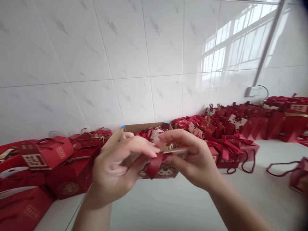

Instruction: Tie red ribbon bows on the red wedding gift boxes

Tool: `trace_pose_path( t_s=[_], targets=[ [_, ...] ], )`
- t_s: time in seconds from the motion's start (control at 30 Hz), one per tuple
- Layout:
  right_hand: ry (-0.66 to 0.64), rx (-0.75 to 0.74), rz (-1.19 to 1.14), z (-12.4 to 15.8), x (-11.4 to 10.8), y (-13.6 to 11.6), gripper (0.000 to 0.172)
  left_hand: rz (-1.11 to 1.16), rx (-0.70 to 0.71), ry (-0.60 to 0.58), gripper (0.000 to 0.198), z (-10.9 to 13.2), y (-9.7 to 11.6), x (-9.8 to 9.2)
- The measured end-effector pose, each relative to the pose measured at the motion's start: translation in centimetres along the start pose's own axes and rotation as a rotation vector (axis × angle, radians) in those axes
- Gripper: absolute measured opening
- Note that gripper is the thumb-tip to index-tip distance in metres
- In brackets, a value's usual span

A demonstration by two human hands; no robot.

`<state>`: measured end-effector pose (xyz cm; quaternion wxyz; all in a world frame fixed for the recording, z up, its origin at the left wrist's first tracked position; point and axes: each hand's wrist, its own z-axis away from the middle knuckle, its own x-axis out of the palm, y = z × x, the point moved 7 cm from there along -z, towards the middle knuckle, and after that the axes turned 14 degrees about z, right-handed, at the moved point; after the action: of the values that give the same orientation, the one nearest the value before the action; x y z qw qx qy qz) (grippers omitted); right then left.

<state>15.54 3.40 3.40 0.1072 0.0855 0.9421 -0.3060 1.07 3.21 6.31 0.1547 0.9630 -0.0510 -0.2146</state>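
I hold a small red box (pixel 166 172) in front of me, just above the white counter (pixel 168 205). My left hand (pixel 115 170) pinches the dark red ribbon (pixel 155 165) at the box's top between thumb and fingers. My right hand (pixel 192 157) is closed on the box's upper edge from the other side. My fingers hide the top, so I cannot tell what is in it.

Right behind it stands an open carton (pixel 144 127) against the tiled wall, holding more red packs (pixel 155 133). A pile of red boxes (pixel 48 154) lies to my left. To my right, rows of red bags (pixel 231 128) with ribbons and cord handles stand along the wall. One bag (pixel 299 175) sits apart at the right edge.
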Motion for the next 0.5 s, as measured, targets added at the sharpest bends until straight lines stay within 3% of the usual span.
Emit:
trace_pose_path(
  t_s=[0.23,0.5],
  targets=[
    [0.021,0.011,-0.112,-0.3,-0.2,0.4,0.028,-0.017,0.073,0.013,0.029,-0.8,0.5,0.3],
    [0.035,-0.093,-0.024,-0.6,-1.2,0.0,0.028,0.114,-0.026,0.103,0.031,-0.5,-1.5,0.5]
  ],
)
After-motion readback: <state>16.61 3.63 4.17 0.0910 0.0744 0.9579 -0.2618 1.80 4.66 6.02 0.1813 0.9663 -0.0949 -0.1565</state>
